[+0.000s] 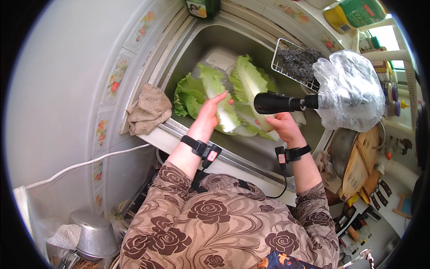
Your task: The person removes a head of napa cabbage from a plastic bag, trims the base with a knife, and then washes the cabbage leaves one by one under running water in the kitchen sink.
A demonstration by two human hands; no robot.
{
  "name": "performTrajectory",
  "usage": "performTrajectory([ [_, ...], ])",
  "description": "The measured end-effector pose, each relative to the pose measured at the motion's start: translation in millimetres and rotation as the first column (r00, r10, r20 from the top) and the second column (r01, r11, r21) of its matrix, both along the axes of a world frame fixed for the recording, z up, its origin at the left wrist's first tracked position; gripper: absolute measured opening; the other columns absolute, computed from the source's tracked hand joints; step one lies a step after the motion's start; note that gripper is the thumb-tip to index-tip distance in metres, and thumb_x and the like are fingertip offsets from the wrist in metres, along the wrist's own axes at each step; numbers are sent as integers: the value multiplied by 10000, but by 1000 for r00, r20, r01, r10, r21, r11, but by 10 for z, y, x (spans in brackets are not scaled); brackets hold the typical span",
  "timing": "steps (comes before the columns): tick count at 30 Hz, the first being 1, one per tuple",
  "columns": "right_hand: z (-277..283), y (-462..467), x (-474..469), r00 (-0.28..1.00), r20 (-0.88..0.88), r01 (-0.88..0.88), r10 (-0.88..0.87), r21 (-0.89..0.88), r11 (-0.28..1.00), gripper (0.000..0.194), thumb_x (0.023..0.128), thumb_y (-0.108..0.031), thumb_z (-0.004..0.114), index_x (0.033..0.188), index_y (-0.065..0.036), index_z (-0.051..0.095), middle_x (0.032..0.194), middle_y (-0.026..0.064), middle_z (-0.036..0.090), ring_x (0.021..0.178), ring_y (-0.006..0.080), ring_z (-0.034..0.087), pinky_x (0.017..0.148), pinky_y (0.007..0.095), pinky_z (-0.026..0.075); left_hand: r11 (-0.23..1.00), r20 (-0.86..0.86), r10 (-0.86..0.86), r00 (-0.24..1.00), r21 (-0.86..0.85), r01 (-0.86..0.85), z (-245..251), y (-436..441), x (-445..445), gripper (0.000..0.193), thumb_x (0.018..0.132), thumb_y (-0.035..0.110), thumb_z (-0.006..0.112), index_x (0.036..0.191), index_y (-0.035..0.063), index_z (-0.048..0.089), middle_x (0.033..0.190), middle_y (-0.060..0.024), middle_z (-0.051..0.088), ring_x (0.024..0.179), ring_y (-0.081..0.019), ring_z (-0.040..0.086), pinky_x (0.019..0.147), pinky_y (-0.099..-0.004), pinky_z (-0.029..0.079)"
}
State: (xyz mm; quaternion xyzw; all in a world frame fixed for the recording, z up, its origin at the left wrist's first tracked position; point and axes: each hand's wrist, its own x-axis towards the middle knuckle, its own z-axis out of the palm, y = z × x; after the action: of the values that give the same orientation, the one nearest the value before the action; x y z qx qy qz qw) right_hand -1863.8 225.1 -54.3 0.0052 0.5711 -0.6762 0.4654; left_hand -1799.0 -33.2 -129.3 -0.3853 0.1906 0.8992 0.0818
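Over the stainless steel sink (188, 43), my left hand (209, 111) grips a green lettuce leaf (215, 79), its white stem end pointing toward me. My right hand (282, 126) pinches the pale base of a second, broader lettuce leaf (248, 77). The black faucet spout (277, 103) reaches across in front of this leaf and hides part of its stem. More lettuce leaves (188, 90) lie in the basin beneath and beside both hands. Part of the right-hand fingers is hidden behind the leaf and spout.
A crumpled beige cloth (149, 109) lies on the sink's left corner. A white wire basket (278, 64) holds steel-wool scourers (299, 62). Clear plastic (349, 90) wraps the faucet body. Right of the sink stand a wooden board (359, 161) and black-handled knives (379, 195).
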Motion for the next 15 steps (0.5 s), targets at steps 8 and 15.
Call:
performTrajectory([
  [8, -563, -554, 1, 973, -226, -41, 57, 76, 996, 398, 831, -70, 667, 1201, 12, 545, 1113, 98, 628, 967, 200, 606, 901, 348, 466, 995, -180, -44, 983, -95, 27, 194, -363, -238, 432, 836, 93, 694, 1228, 5, 534, 1135, -150, 624, 1016, -296, 628, 919, -457, 509],
  [15, -678, -901, -175, 999, 28, 28, -30, 66, 997, 381, 860, -181, 664, 1163, 24, 558, 1078, 90, 632, 931, 177, 592, 879, 293, 457, 980, -255, -100, 962, -194, 50, 355, -319, -276, 456, 802, -4, 699, 1226, -26, 531, 1137, -142, 625, 1023, -277, 622, 907, -407, 507],
])
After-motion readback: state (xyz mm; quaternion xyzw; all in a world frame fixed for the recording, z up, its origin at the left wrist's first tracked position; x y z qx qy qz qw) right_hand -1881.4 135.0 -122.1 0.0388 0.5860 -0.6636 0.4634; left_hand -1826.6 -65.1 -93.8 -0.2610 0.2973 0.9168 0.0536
